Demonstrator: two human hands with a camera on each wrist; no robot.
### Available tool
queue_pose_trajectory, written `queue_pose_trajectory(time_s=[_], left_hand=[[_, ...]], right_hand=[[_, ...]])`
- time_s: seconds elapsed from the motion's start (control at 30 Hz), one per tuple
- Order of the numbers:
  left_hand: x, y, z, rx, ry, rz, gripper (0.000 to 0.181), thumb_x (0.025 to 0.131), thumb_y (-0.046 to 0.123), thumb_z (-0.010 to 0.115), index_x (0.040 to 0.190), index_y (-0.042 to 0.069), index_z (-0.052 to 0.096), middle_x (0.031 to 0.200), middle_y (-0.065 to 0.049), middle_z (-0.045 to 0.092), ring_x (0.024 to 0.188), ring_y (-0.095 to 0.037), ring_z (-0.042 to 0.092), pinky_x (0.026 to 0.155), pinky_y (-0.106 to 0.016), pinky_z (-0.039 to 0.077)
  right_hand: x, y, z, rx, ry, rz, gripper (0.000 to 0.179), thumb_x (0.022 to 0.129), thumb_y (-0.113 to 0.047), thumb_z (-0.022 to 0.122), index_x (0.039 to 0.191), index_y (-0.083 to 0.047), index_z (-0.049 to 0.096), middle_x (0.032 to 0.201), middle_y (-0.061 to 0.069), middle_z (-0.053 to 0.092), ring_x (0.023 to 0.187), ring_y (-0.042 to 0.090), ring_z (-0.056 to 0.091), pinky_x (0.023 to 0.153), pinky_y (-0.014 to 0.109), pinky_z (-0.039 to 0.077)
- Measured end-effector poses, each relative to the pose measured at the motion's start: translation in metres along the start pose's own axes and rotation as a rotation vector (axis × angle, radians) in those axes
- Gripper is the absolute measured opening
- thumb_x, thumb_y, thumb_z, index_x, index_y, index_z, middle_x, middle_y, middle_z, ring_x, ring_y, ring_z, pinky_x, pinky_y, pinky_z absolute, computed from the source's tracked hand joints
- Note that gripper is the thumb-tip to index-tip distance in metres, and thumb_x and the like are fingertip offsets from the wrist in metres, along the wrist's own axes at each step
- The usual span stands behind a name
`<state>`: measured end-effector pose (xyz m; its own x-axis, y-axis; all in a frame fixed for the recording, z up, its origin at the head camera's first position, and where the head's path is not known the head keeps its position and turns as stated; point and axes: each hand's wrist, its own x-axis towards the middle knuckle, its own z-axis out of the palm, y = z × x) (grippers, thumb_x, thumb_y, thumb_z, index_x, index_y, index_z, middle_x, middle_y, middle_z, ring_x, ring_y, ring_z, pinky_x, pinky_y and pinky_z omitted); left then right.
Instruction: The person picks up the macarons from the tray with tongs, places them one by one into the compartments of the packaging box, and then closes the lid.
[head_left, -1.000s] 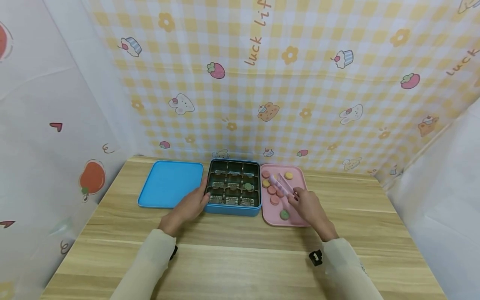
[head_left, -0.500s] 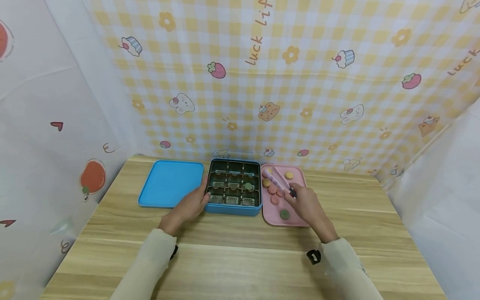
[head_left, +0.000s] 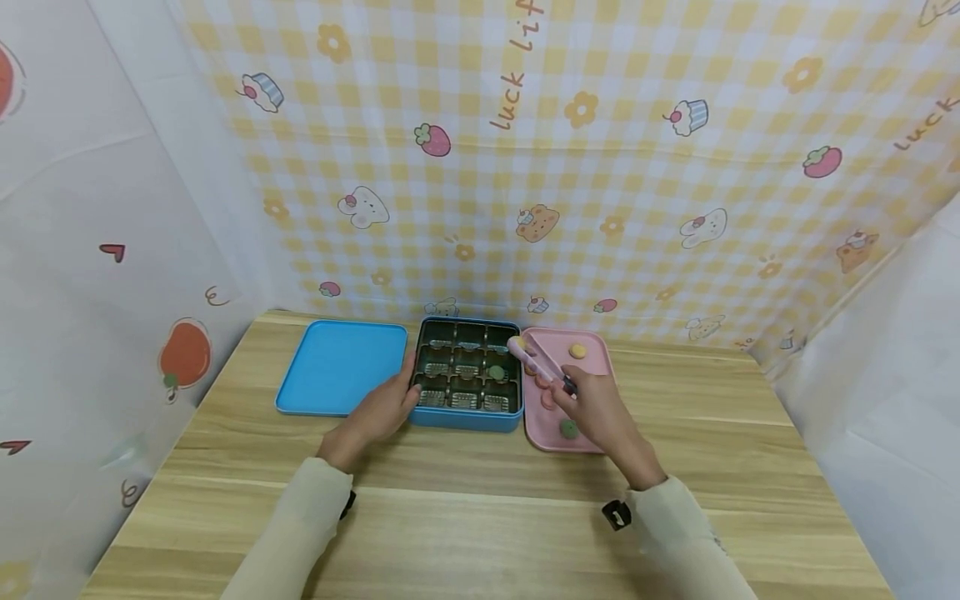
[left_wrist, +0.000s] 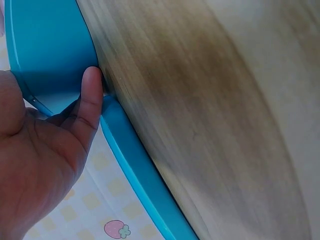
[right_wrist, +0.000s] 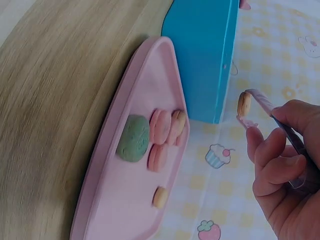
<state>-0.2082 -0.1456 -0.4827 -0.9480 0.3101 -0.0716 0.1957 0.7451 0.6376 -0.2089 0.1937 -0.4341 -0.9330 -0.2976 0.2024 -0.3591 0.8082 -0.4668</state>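
My right hand (head_left: 596, 406) grips small tongs (right_wrist: 260, 100) with pinkish tips and a dark handle. A yellow macaron (right_wrist: 243, 104) is pinched in the tips, raised beside the right rim of the blue box (head_left: 465, 419). The box holds a dark tray with several compartments; a green macaron (head_left: 497, 372) lies in the right one of the middle row. My left hand (head_left: 386, 408) holds the box's left side, thumb at the rim and fingers along the outer wall. Right of the box, a pink tray (right_wrist: 135, 200) bears pink macarons (right_wrist: 160, 126), a green one and yellow ones.
A blue lid (head_left: 341, 367) lies flat on the wooden table (head_left: 465, 517), left of the box. Behind everything hangs a yellow checked cloth (head_left: 480, 250), close to the table's back edge. White cloth flanks both sides.
My right hand has moved left with the tongs, from over the pink tray to the box's right rim, and the yellow macaron has been lifted off the tray. My left hand has stayed put.
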Motion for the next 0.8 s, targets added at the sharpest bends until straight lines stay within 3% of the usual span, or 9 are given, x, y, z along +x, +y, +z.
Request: queue_pose_trajectory(time_s=[0.17,0.4,0.63,0.8], left_hand=[[0.0,0.0,-0.001,0.002,-0.001,-0.003,0.067,0.108,0.022,0.037,0.158,-0.001,0.0,0.148,-0.031,0.042,0.103,-0.031,0.057,0.082,-0.046,0.042],[0.0,-0.001,0.001,0.006,0.008,0.012,0.066,0.108,0.02,0.037,0.158,-0.001,0.0,0.136,-0.029,0.053,0.094,-0.029,0.057,0.08,-0.044,0.043],[0.0,-0.001,0.001,0.006,0.01,0.012,0.066,0.107,0.02,0.037,0.158,-0.001,0.001,0.141,-0.03,0.05,0.104,-0.031,0.058,0.084,-0.046,0.044],[0.0,-0.001,0.001,0.011,0.011,0.012,0.066,0.108,0.021,0.037,0.158,-0.002,0.001,0.14,-0.03,0.05,0.1,-0.03,0.057,0.082,-0.045,0.043]], right_hand=[[0.0,-0.007,0.007,-0.003,-0.016,-0.01,0.014,0.093,-0.015,0.065,0.081,-0.012,0.058,0.06,-0.004,0.049,0.047,0.006,0.039,0.045,0.02,0.028],[0.001,-0.019,0.021,-0.001,-0.044,-0.007,0.008,0.092,-0.014,0.064,0.086,-0.011,0.061,0.066,-0.003,0.053,0.053,0.009,0.044,0.046,0.022,0.032],[0.003,-0.026,0.027,-0.041,-0.072,-0.03,0.009,0.094,-0.018,0.066,0.089,-0.011,0.063,0.066,-0.003,0.051,0.057,0.01,0.046,0.047,0.021,0.035],[0.005,-0.031,0.03,-0.068,-0.074,-0.055,0.014,0.094,-0.02,0.069,0.086,-0.011,0.063,0.068,-0.004,0.05,0.059,0.011,0.047,0.048,0.022,0.037]])
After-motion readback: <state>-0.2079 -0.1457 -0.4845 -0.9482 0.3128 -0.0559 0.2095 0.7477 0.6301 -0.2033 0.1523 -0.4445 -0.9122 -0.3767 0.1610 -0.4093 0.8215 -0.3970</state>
